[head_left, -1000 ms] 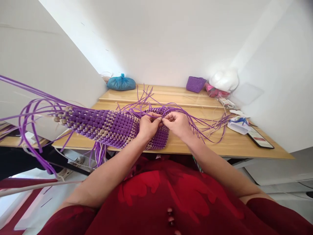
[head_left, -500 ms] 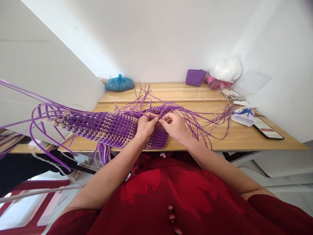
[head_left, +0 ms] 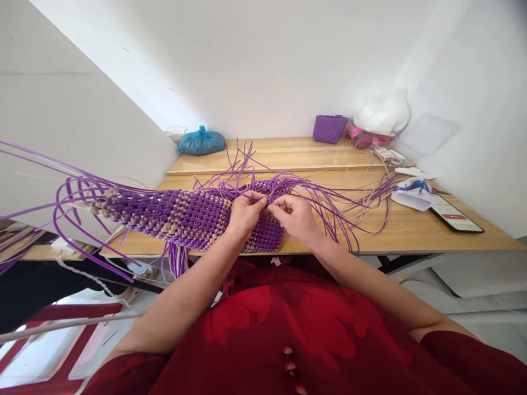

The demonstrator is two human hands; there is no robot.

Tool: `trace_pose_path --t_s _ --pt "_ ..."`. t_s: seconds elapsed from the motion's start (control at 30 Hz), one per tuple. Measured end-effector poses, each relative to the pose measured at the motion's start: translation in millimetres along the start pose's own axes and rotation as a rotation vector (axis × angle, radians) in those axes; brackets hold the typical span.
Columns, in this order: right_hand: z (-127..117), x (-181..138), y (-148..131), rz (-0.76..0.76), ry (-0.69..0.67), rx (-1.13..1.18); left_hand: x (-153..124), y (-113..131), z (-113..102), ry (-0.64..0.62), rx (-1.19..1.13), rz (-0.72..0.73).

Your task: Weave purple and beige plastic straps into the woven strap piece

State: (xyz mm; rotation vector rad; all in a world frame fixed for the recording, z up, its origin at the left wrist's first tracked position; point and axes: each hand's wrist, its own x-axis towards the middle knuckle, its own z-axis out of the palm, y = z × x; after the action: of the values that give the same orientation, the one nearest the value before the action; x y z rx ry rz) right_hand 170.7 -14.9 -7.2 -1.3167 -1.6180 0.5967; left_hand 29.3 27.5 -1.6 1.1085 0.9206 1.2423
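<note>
A long woven piece (head_left: 197, 216) of purple and beige strips lies on the table, its left end reaching past the table's corner. Loose purple strips (head_left: 325, 192) fan out from it to the right and back. Above its right part, my left hand (head_left: 247, 211) pinches a purple strip between thumb and fingertips. Close beside it, my right hand (head_left: 293, 215) is closed in a pinch on a purple strip too. The fingertips of both hands almost meet. Whether they hold the same strip I cannot tell.
On the wooden table (head_left: 411, 236) a phone (head_left: 457, 214) and a white-and-blue packet (head_left: 414, 195) lie at right. Along the back stand a blue bag (head_left: 201, 141), a small purple woven basket (head_left: 330, 128) and a white bag (head_left: 382, 113). Long strips (head_left: 68, 206) loop off the left side.
My right hand has shifted slightly down, its fingertips still pinched near the left hand's. My left hand stays nearly in place. The camera view has moved a little.
</note>
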Motion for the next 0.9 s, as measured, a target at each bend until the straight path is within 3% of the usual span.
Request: trace_pose_path --t_s 0.1,0.17,0.3,0.5,0.6,0.67,0.77,0.9 --pt "-5.1 -7.5 5.7 -0.277 -0.044 -0.132 0.8 0.2 -1.1 0.005 -0.001 -0.023" --pt "-8.2 -5.2 5.5 -0.247 -0.061 -0.204 1.5 0.0 -2.2 0.010 0.006 -0.030" --pt "-5.2 4.3 -2.4 0.019 -0.041 -0.186 2.2 -0.5 -2.2 0.014 0.021 -0.021" --pt "4.4 -16.5 8.3 -0.297 -0.016 -0.106 -0.7 1.8 2.6 0.030 0.034 -0.029" --pt "1.2 -20.4 13.8 -0.162 -0.029 -0.072 -1.1 7.6 -2.1 -0.015 0.144 0.011" --pt "-2.2 -15.2 13.0 -0.015 -0.055 -0.057 -0.4 12.4 -8.7 -0.085 0.322 0.060" --pt "-5.3 -3.7 7.6 0.085 -0.112 -0.031 0.8 16.5 -16.7 -0.204 0.560 0.100" --pt "-3.7 0.4 -1.8 0.241 -0.260 0.149 1.0 13.1 -14.9 -0.149 0.571 0.061"
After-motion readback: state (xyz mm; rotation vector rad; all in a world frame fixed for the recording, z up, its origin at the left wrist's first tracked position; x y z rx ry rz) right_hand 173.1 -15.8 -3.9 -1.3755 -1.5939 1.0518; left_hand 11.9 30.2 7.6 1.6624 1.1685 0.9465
